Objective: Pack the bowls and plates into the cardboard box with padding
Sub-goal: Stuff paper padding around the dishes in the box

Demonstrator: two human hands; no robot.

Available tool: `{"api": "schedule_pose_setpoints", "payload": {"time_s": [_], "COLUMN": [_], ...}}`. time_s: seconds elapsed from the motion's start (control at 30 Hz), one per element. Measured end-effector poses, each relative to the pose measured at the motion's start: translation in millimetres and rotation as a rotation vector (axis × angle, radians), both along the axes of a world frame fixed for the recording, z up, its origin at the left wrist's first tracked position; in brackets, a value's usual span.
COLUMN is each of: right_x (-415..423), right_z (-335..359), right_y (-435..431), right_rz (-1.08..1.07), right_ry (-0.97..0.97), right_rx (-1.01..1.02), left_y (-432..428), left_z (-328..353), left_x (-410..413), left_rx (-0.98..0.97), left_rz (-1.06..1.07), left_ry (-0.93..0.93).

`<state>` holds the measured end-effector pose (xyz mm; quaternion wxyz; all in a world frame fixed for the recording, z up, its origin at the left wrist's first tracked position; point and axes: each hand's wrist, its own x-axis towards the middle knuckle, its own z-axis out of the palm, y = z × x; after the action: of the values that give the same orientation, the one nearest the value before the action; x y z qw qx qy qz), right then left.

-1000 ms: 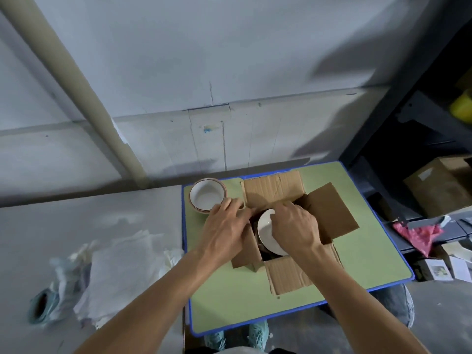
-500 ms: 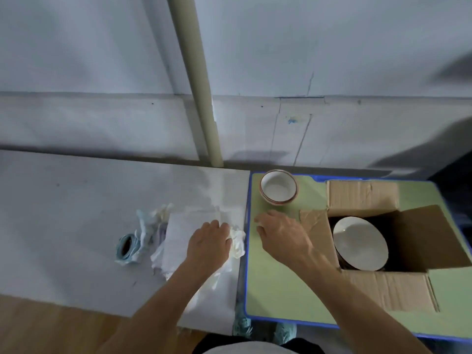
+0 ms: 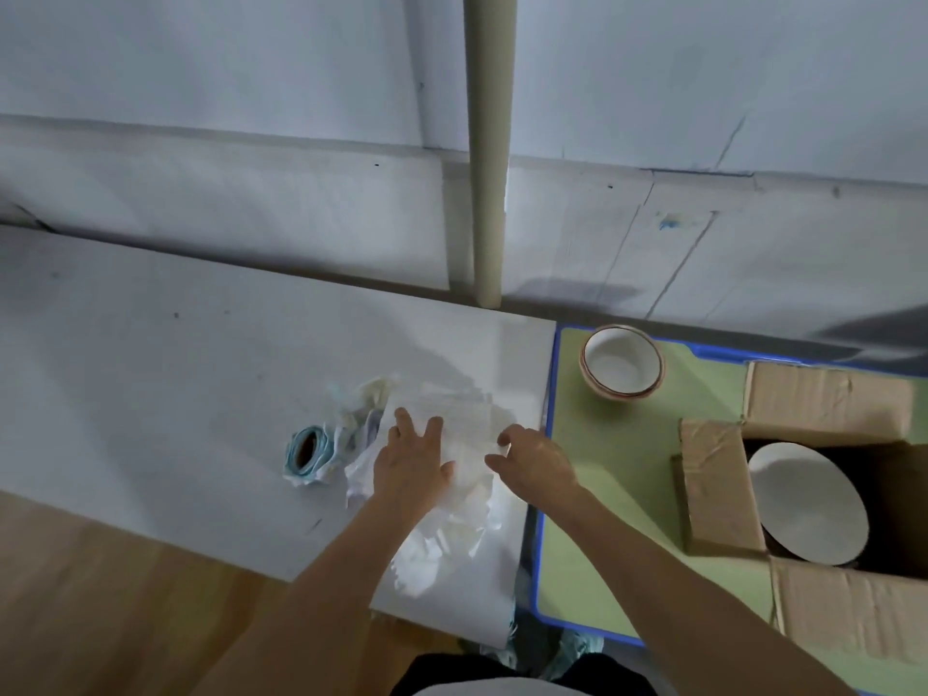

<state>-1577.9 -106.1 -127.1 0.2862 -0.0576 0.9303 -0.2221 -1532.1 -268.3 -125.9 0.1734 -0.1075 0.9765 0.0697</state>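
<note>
Two hands are at the paper pile [image 3: 464, 419]. The left hand [image 3: 412, 467] lies flat and wide on it. The right hand [image 3: 540, 467] bends its fingers [image 3: 505, 437] at the edge; I cannot tell if it holds a sheet. Thin paper could rip if pulled hard. One bowl [image 3: 622, 361] waits on the green counter [image 3: 602, 499] near the cardboard box [image 3: 718, 487], a plate [image 3: 808, 504] inside.

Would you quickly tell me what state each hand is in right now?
Left hand: open, flat on the white padding paper.
Right hand: curled at the paper's edge; whether it grips cannot be told.
</note>
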Motion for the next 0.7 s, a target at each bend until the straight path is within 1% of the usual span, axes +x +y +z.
{"api": "schedule_pose_setpoints", "payload": {"time_s": [0.1, 0.17, 0.33, 0.43, 0.57, 0.63, 0.7], "right_x": [1, 2, -4, -6, -1, 1, 0], "right_z": [-2, -3, -3, -4, -6, -3, 1], "right_y": [-5, -8, -15, -13, -3, 1, 7], "right_rz": [-0.025, -0.056, -0.128, -0.133, -0.168, -0.178, -0.202], "right_ry": [-0.003, -0.017, -0.013, 0.046, 0.185, 0.226, 0.233], "right_rx": [-0.012, -0.032, -0.003, -0.014, -0.047, -0.050, -0.106], "left_y": [-1, 2, 9, 6, -9, -19, -29], "left_z": [-3, -1, -2, 0, 9, 12, 13], "left_x": [-2, -1, 1, 2, -5, -12, -18], "left_rx": [0.019, 0.049, 0.132, 0.133, 0.044, 0.101, 0.159], "left_rz": [-0.017, -0.049, -0.083, -0.077, -0.031, 0.020, 0.035], "left_ry": [-0.028, -0.003, 0.030, 0.060, 0.112, 0.087, 0.073]}}
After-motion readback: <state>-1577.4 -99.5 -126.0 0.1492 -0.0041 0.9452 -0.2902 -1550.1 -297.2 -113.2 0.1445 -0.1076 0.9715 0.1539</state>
